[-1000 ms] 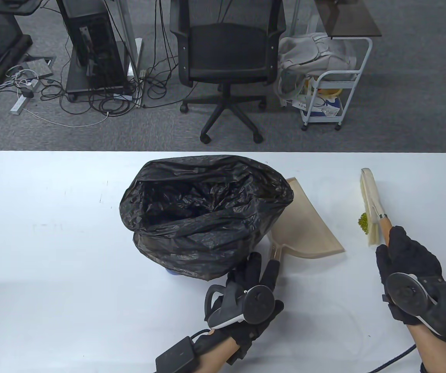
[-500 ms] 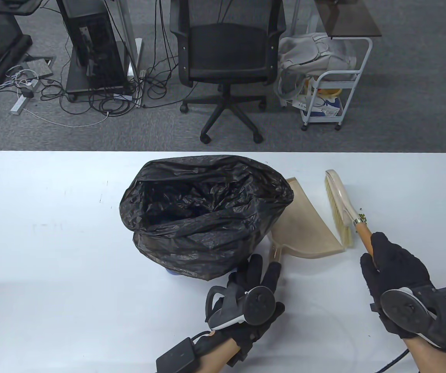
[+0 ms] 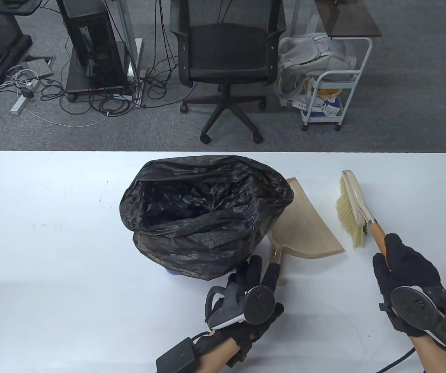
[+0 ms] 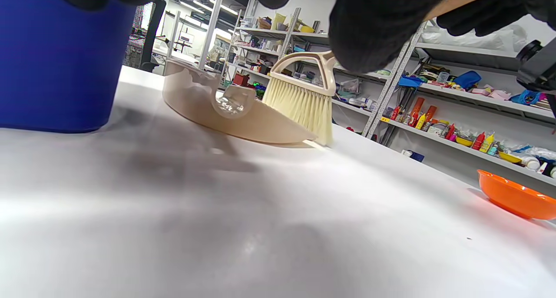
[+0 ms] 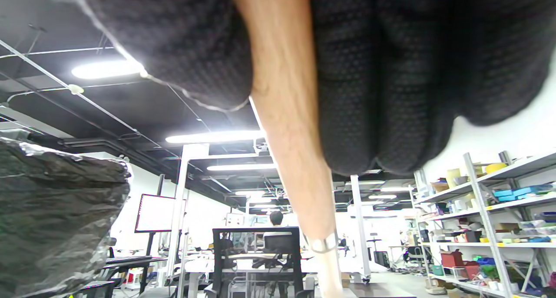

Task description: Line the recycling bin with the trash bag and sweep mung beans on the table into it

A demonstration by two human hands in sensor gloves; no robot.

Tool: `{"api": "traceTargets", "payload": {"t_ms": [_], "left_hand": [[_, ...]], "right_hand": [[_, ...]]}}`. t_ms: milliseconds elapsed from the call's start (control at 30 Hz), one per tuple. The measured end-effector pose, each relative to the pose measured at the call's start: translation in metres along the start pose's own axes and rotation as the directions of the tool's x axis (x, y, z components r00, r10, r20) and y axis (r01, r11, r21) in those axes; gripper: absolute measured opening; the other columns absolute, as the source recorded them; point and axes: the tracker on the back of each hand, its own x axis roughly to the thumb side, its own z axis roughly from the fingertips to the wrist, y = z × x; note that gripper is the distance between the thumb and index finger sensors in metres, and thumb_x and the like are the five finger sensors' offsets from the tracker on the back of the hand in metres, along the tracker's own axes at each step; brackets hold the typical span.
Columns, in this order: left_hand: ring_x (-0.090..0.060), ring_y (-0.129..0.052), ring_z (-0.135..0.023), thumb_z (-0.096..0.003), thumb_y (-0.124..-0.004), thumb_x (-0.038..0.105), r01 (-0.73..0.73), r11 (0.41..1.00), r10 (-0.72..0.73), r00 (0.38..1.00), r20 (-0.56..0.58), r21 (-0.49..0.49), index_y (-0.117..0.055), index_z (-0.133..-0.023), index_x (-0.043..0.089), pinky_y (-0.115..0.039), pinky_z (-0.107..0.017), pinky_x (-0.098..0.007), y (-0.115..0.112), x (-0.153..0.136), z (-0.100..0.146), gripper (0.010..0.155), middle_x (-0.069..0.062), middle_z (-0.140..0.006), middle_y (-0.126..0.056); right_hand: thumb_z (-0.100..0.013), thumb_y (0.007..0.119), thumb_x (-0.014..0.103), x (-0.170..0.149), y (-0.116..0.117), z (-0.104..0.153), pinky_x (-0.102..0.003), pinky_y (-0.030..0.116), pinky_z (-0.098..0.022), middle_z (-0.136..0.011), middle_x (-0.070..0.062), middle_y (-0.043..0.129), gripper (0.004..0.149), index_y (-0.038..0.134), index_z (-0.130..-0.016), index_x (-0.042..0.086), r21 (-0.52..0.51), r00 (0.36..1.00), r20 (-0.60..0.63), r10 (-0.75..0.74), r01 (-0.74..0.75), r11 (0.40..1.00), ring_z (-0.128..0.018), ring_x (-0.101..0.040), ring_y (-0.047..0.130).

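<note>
The blue bin (image 4: 56, 63) stands mid-table, lined with a black trash bag (image 3: 207, 206) draped over its rim. A beige dustpan (image 3: 304, 227) lies just right of it, mouth facing right. My left hand (image 3: 259, 278) lies with straight fingers over the end of the dustpan's handle (image 3: 275, 252); I cannot tell whether they touch it. My right hand (image 3: 401, 268) grips the wooden handle (image 3: 378, 237) of a hand brush (image 3: 353, 208), whose bristles stand right of the pan's mouth. A few green mung beans (image 3: 365, 230) peek out by the brush's neck; the others are hidden.
The white table (image 3: 51, 252) reaches the view's left and right edges. An orange bowl (image 4: 512, 196) sits off to the right in the left wrist view. An office chair (image 3: 226, 58) and a white cart (image 3: 331, 97) stand on the floor beyond the far edge.
My right hand swung the brush left to the dustpan's mouth, then drew it back right. The bean pile seen beside the bristles is now mostly hidden. The left hand stayed put.
</note>
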Motion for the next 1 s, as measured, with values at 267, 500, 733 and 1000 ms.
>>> {"api": "traceTargets", "payload": {"t_ms": [267,500,733,1000], "left_hand": [[-0.075,-0.037,-0.099,-0.0512,-0.083,0.043,-0.001,1.000,0.001,1.000,0.004,-0.008,-0.037,-0.118,0.008,-0.048,-0.068,-0.081,-0.001,0.000,-0.001,0.088,-0.040,-0.117,-0.029],[-0.074,-0.036,-0.100,-0.0513,-0.083,0.043,0.002,1.000,-0.002,1.000,0.006,-0.009,-0.037,-0.118,0.009,-0.048,-0.068,-0.081,-0.002,0.002,-0.001,0.088,-0.040,-0.118,-0.029],[-0.074,-0.037,-0.100,-0.0512,-0.083,0.043,0.002,1.000,-0.002,1.000,0.007,-0.010,-0.037,-0.118,0.008,-0.048,-0.068,-0.081,-0.003,0.002,-0.001,0.088,-0.040,-0.118,-0.029],[-0.074,-0.037,-0.100,-0.0512,-0.083,0.043,0.003,1.000,-0.003,1.000,0.005,-0.013,-0.037,-0.118,0.008,-0.048,-0.068,-0.081,-0.003,0.002,-0.001,0.088,-0.040,-0.117,-0.029]], "right_hand": [[-0.045,0.087,0.031,-0.013,-0.019,0.003,-0.062,0.087,-0.039,-0.063,-0.031,0.103,0.058,0.088,-0.086,-0.011,-0.067,0.998,-0.042,0.039,-0.041,0.997,-0.054,-0.051,0.106],[-0.045,0.087,0.031,-0.022,-0.012,0.001,-0.062,0.087,-0.039,-0.064,-0.031,0.103,0.058,0.088,-0.086,-0.011,-0.025,0.990,-0.067,0.127,-0.129,0.991,-0.054,-0.052,0.106],[-0.045,0.087,0.031,-0.016,0.004,0.000,-0.062,0.087,-0.039,-0.064,-0.031,0.103,0.058,0.088,-0.086,-0.011,0.004,0.993,-0.066,0.098,-0.098,0.995,-0.054,-0.051,0.106],[-0.045,0.087,0.030,0.000,0.012,-0.010,-0.062,0.087,-0.039,-0.064,-0.031,0.103,0.058,0.088,-0.086,-0.010,0.008,0.995,-0.026,0.098,-0.098,0.995,-0.055,-0.051,0.106]]}}
